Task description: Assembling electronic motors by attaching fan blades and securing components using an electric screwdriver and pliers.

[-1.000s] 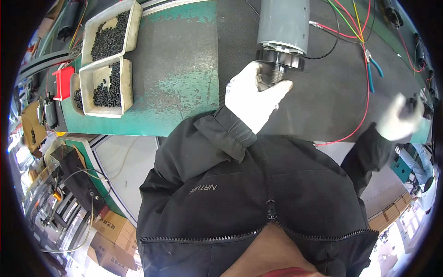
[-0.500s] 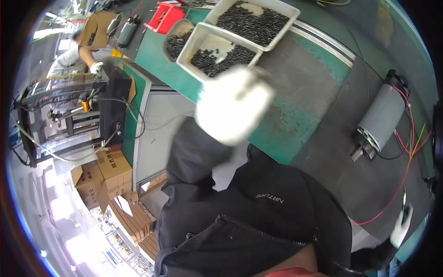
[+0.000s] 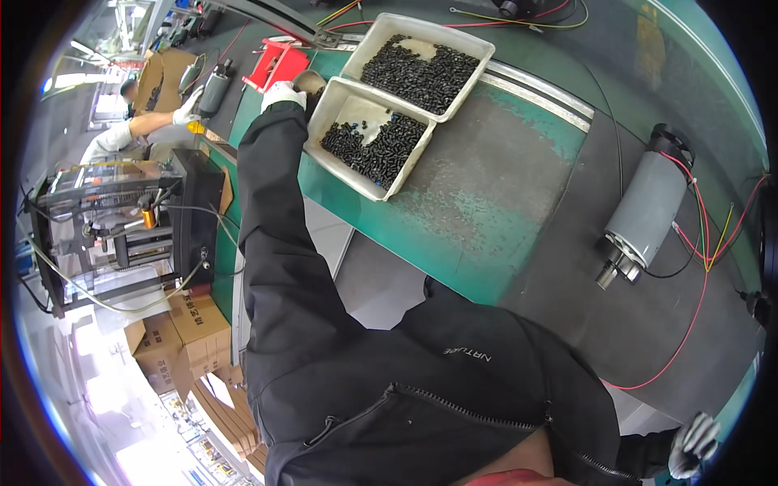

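My left hand (image 3: 284, 95), in a white glove, reaches far forward to the near-left rim of a small round bowl (image 3: 310, 82). Its fingertips are hidden, so whether they grip anything does not show. Beside the bowl stands a whitish bin (image 3: 394, 191) of small black parts (image 3: 374, 152). A second whitish bin (image 3: 489, 50) behind it holds more of these black parts (image 3: 421, 77). At the lower right edge, my gloved right hand (image 3: 694, 445) has its fingers curled in; what they hold, if anything, cannot be made out.
A red bin (image 3: 276, 66) stands beyond my left hand. To the right lies a grey cylindrical motor (image 3: 648, 206) with red and yellow-green wires (image 3: 716, 235). A black-framed machine (image 3: 194, 202) and cardboard boxes (image 3: 194, 324) are at left. A co-worker's gloved hand (image 3: 188, 107) is farther back.
My left hand has moved from in front of the near bin to the round bowl at the far left. My right hand has dropped lower; the thin tool seen there before no longer shows.
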Available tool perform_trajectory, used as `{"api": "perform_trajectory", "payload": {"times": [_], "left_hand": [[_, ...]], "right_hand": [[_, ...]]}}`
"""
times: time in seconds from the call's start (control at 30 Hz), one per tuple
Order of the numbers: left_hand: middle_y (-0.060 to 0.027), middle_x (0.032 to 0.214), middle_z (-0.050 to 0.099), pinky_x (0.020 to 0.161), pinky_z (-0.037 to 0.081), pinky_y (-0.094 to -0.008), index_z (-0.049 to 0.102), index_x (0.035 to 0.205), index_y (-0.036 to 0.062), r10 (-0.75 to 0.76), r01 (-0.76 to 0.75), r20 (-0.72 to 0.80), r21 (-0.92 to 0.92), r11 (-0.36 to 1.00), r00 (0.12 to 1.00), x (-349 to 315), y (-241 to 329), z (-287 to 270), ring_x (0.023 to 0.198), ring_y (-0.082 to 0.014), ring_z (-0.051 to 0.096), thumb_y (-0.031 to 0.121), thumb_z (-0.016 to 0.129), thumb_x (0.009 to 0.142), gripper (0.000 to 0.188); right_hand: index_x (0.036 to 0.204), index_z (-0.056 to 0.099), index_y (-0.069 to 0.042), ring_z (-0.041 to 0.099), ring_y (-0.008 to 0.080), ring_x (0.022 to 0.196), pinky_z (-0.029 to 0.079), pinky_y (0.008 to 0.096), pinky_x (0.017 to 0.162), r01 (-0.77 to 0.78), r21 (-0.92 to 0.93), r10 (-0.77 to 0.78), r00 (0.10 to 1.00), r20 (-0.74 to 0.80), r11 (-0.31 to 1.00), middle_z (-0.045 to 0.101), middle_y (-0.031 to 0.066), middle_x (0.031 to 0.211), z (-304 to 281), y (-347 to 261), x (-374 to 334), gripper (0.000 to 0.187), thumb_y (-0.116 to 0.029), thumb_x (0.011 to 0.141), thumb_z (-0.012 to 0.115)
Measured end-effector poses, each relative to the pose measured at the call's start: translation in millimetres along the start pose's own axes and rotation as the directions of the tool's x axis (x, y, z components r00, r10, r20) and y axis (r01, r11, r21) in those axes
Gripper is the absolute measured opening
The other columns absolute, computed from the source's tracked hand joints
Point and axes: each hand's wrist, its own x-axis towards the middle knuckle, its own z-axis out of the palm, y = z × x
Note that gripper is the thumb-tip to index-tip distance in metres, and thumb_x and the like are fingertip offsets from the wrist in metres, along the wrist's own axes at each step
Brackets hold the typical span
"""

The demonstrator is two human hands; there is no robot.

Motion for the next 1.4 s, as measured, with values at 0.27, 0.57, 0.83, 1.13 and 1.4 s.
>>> {"api": "perform_trajectory", "payload": {"times": [0.27, 0.57, 0.83, 1.13, 1.4], "left_hand": [[-0.0188, 0.111, 0.063, 0.091, 0.047, -0.0383, 0.066, 0.104, 0.0047, 0.000, -0.001, 0.025, 0.031, 1.000, 1.000, 10.9, 15.9, -11.4, 0.106, -0.0312, 0.060, 0.022, 0.060, 0.077, 0.033], [-0.0177, 0.110, 0.064, 0.090, 0.048, -0.0384, 0.065, 0.107, 0.0061, -0.033, 0.033, 0.031, -0.006, 0.999, 0.999, 14.9, 10.4, -7.2, 0.103, -0.0309, 0.061, 0.025, 0.063, 0.077, 0.036], [-0.0135, 0.093, 0.069, 0.083, 0.049, -0.0350, 0.071, 0.099, 0.0112, 0.011, -0.071, -0.167, -0.359, 0.931, 0.986, 26.4, -21.4, 8.6, 0.090, -0.0271, 0.066, 0.033, 0.071, 0.074, 0.033], [-0.0166, 0.092, 0.069, 0.082, 0.050, -0.0354, 0.071, 0.100, 0.0091, 0.105, -0.109, -0.035, -0.185, 0.977, 0.994, 7.7, 6.4, -15.2, 0.089, -0.0282, 0.066, 0.042, 0.069, 0.073, 0.042], [-0.0191, 0.108, 0.065, 0.088, 0.050, -0.0372, 0.068, 0.103, 0.0069, -0.070, 0.070, 0.026, 0.000, 0.998, 0.997, 33.1, 36.4, -13.9, 0.102, -0.0308, 0.062, 0.036, 0.066, 0.072, 0.043]], "right_hand": [[0.121, 0.052, -0.008, 0.035, 0.0111, 0.069, 0.026, 0.0246, 0.062, -0.252, -0.215, 0.194, 0.947, -0.257, 0.943, 0.033, 0.0020, 0.084, -8.2, 41.5, -3.8, 0.051, -0.046, 0.088, 0.054], [0.126, 0.049, -0.003, 0.039, 0.0131, 0.074, 0.028, 0.0265, 0.061, -0.219, -0.155, 0.175, 0.951, -0.253, 0.963, 0.037, 0.0044, 0.091, -3.6, 67.1, 11.8, 0.052, -0.039, 0.089, 0.054], [0.122, 0.046, -0.001, 0.038, 0.0152, 0.078, 0.029, 0.0289, 0.066, -0.321, -0.114, 0.266, 0.902, -0.340, 0.940, 0.037, 0.0059, 0.095, -6.3, 74.3, 2.4, 0.050, -0.039, 0.090, 0.054], [0.128, 0.043, 0.002, 0.039, 0.0177, 0.082, 0.031, 0.0307, 0.069, -0.342, -0.099, 0.274, 0.869, -0.412, 0.934, 0.038, 0.0084, 0.100, -1.9, 81.3, 15.9, 0.055, -0.036, 0.090, 0.054], [0.127, 0.047, -0.001, 0.039, 0.0167, 0.081, 0.031, 0.0297, 0.069, -0.344, -0.015, 0.306, 0.852, -0.426, 0.939, 0.040, 0.0067, 0.100, -1.2, 90.5, 7.2, 0.053, -0.036, 0.090, 0.057]]}}
